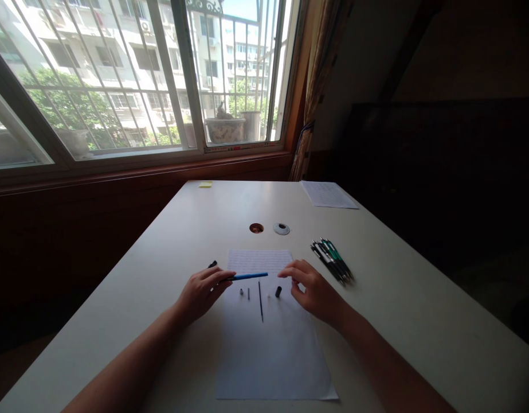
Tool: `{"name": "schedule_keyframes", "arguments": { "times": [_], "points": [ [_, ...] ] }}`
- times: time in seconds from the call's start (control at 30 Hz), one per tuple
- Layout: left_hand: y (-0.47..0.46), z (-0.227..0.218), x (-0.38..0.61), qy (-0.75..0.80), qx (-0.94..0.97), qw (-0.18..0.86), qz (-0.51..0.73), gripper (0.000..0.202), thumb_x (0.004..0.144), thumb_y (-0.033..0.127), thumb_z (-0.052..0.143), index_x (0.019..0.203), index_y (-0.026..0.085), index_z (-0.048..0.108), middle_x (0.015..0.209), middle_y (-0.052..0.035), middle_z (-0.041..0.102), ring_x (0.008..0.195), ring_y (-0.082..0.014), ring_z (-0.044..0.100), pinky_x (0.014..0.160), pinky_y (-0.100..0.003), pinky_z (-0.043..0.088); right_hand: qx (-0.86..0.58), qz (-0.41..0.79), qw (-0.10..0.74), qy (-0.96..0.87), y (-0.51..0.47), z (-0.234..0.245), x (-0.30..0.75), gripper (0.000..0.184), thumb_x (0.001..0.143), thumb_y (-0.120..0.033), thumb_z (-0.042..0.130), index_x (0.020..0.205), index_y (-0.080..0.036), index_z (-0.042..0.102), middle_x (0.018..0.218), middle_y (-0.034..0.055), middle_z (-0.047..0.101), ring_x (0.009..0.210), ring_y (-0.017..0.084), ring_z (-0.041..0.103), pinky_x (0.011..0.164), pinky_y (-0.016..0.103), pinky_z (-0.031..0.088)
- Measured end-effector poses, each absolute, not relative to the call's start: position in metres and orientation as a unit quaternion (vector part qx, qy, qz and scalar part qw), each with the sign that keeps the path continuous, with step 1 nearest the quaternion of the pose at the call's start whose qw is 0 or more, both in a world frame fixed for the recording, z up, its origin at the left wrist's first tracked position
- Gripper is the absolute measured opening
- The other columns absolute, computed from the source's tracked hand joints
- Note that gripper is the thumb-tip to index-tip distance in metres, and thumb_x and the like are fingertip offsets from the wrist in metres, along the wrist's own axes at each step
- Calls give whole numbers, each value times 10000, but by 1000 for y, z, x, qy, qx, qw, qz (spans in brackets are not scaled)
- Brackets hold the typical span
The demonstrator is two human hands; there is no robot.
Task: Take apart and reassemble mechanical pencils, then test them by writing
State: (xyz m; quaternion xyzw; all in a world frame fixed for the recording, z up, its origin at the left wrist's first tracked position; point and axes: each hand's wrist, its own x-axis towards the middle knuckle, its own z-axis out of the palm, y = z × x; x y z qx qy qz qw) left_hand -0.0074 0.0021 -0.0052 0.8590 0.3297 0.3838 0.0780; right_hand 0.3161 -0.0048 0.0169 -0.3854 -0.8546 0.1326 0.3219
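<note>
My left hand (pixel 203 289) pinches a blue pen barrel (pixel 252 276), which is held nearly level above a sheet of paper (pixel 273 361). My right hand (pixel 312 287) hovers past the barrel's free end, its thumb and forefinger apart and nothing visible between them. Below the barrel, a dark pen refill (pixel 261 302) lies lengthwise on the sheet. To its left are a small metal tip (pixel 241 292) and what looks like a thin spring (pixel 249 293). A short black tube (pixel 278 292) rests by my right fingers. Behind my left hand a dark piece (pixel 212 264) is partly hidden.
A bundle of several click pens (pixel 332 261), black and green, lies to the right. Farther back are a round cable hole (pixel 256 228), its loose cover (pixel 282 229), written papers (pixel 330 194) and yellow sticky notes (pixel 205 184). A barred window stands beyond the white table (pixel 169 241).
</note>
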Motion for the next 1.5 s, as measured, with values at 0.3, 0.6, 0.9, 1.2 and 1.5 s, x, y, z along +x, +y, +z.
{"name": "schedule_keyframes", "arguments": {
  "times": [0.3,0.6,0.9,1.2,1.5],
  "points": [
    [2,-4,-6,319,863,76,384,261,965,219,551,1211,196,636,931,-87,685,736,-134,634,676,-239,524,-388,139,327,-851,-6,18,315,440,773,61,448,1057,-227,623,1008,59,602,993,223,585,871,409,533],
    [1,-4,-6,318,866,65,380,257,972,249,540,1202,198,641,928,-87,690,759,-141,654,692,-245,544,-392,133,349,-841,-6,18,315,398,808,36,457,1041,-233,636,992,62,587,973,223,579,864,407,529],
    [2,-6,-7,310,873,56,373,270,961,219,558,1222,211,628,943,-77,689,790,-145,654,702,-244,536,-365,87,398,-837,-11,24,308,234,917,-154,578,1121,-254,635,1016,72,633,1015,249,566,914,459,503],
    [-3,-4,-5,276,880,38,383,311,951,193,576,1260,213,595,947,-79,692,801,-153,645,707,-259,535,-312,116,410,-849,-16,19,301,298,901,-238,665,1193,-260,611,981,61,677,950,232,595,835,437,548],
    [-8,-4,0,243,896,29,371,345,942,199,592,1286,205,571,938,-74,698,797,-165,640,686,-268,528,-265,168,454,-834,-26,19,282,203,904,-152,644,1091,-231,655,881,46,683,812,183,638,691,337,573]
  ]
}}
